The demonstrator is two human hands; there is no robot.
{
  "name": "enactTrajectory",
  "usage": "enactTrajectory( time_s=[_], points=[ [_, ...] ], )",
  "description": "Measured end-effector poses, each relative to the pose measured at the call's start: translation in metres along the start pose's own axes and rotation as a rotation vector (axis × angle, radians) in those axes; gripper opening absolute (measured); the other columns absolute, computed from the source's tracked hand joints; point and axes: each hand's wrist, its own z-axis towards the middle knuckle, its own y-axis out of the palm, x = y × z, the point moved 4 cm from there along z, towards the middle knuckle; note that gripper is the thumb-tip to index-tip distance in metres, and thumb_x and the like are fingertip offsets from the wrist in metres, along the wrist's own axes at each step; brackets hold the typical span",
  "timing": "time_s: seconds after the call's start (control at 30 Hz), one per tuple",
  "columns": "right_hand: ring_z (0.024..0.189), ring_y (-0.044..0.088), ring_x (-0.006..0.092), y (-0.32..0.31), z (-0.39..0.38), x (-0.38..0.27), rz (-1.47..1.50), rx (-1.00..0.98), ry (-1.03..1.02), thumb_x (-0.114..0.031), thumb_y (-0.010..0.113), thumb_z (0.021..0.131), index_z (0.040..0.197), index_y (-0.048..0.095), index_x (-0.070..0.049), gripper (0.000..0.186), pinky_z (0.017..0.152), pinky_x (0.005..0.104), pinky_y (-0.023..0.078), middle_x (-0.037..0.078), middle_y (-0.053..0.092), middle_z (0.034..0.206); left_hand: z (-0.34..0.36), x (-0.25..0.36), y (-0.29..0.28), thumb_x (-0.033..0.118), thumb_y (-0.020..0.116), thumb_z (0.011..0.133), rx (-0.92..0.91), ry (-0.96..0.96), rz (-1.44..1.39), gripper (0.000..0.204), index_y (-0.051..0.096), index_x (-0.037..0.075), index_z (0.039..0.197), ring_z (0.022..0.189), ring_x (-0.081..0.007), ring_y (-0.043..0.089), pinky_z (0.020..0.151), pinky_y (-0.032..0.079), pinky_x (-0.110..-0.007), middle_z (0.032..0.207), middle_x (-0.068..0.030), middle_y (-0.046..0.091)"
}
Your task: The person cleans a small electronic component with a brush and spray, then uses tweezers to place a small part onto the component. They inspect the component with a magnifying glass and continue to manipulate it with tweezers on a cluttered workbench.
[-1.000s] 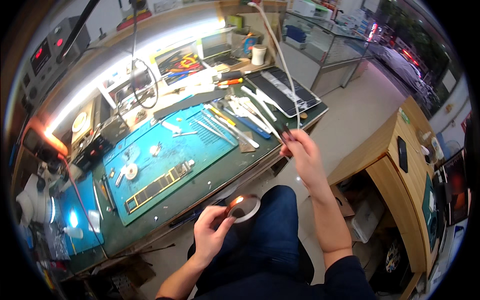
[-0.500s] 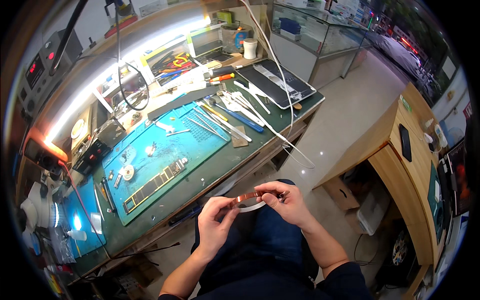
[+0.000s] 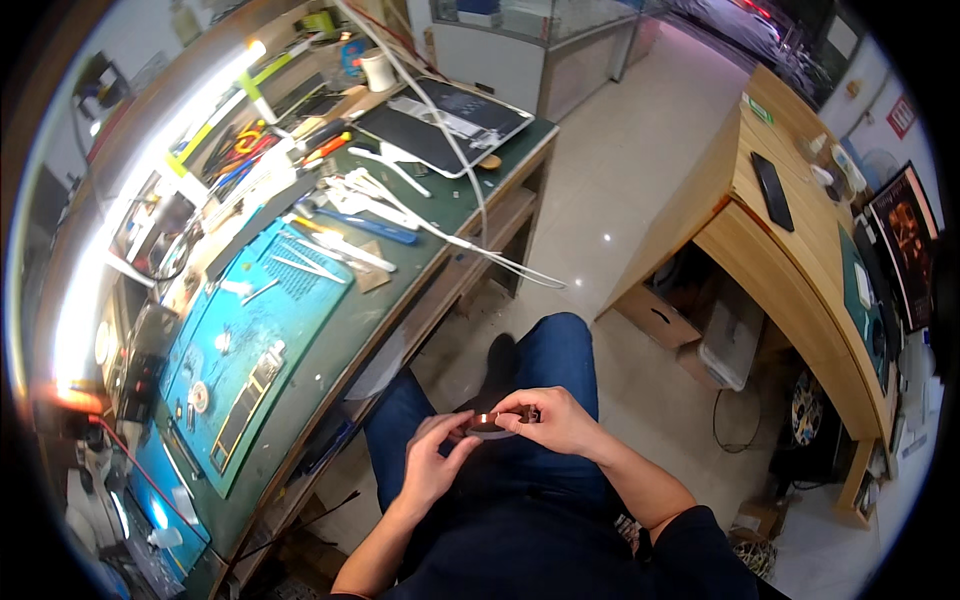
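Note:
Over my lap, my left hand (image 3: 432, 457) and my right hand (image 3: 553, 422) are closed on a roll of shiny copper-brown tape (image 3: 485, 422) with a pale rim, one at each side of it. The right fingertips pinch near the roll's top; a small dark item at them is too small to name. To the left, on the workbench (image 3: 340, 354), lie a blue repair mat (image 3: 215, 365) with a long narrow circuit part (image 3: 240, 420), tweezers, white-handled tools (image 3: 365, 200), and an opened tablet (image 3: 440, 125).
At the right stands a curved wooden desk (image 3: 760, 290) with a black phone (image 3: 772, 190), a monitor (image 3: 900, 240) and boxes (image 3: 655, 320) underneath. A glass display counter (image 3: 485, 60) is behind the bench. A white cable (image 3: 515, 268) hangs off the bench's edge.
My right hand came down from the bench, where it held something dark, to the tape roll in my left hand. My view has since turned right and the roll sits flatter between my hands.

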Motion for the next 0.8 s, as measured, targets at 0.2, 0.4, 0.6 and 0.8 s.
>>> enactTrajectory(
  time_s=[0.2,0.4,0.6,0.8],
  points=[
    [0.064,0.056,0.0068,-0.014,-0.015,0.047,0.081,0.012,0.136,-0.024,0.077,0.094,0.105,0.076,-0.006,0.021,0.059,0.0253,0.045,0.0,0.071,0.077,0.007,-0.027,0.044,0.009,0.077,0.089,-0.192,-0.126,0.066,0.031,0.072,0.006,0.12,0.074,-0.0166,0.064,0.069,0.053,-0.029,0.092,-0.0082,0.07],
    [0.068,0.063,0.0097,-0.042,-0.027,0.088,0.112,0.07,0.233,-0.028,0.077,0.094,0.105,0.075,-0.005,0.025,0.064,0.0274,0.05,0.005,0.072,0.079,0.04,-0.025,0.084,0.012,0.075,0.093,-0.321,-0.243,0.058,0.029,0.072,0.005,0.121,0.073,-0.016,0.065,0.069,0.053,-0.029,0.093,-0.0084,0.07],
    [0.074,0.06,0.0058,-0.07,-0.009,0.122,0.39,0.09,0.356,-0.028,0.075,0.095,0.11,0.074,-0.003,0.029,0.067,0.0256,0.049,0.002,0.073,0.086,0.084,-0.027,0.101,0.012,0.072,0.095,-0.357,-0.259,0.083,0.027,0.071,0.005,0.121,0.078,-0.0187,0.07,0.071,0.056,-0.031,0.098,-0.0114,0.072],
    [0.08,0.061,0.0068,-0.154,0.036,0.13,0.329,-0.27,0.399,-0.03,0.074,0.097,0.114,0.074,-0.004,0.031,0.073,0.0253,0.05,-0.001,0.073,0.089,0.136,-0.03,0.14,0.012,0.07,0.097,-0.483,-0.45,-0.042,0.025,0.072,0.004,0.121,0.089,-0.0179,0.072,0.079,0.057,-0.03,0.103,-0.0099,0.075]
  ],
)
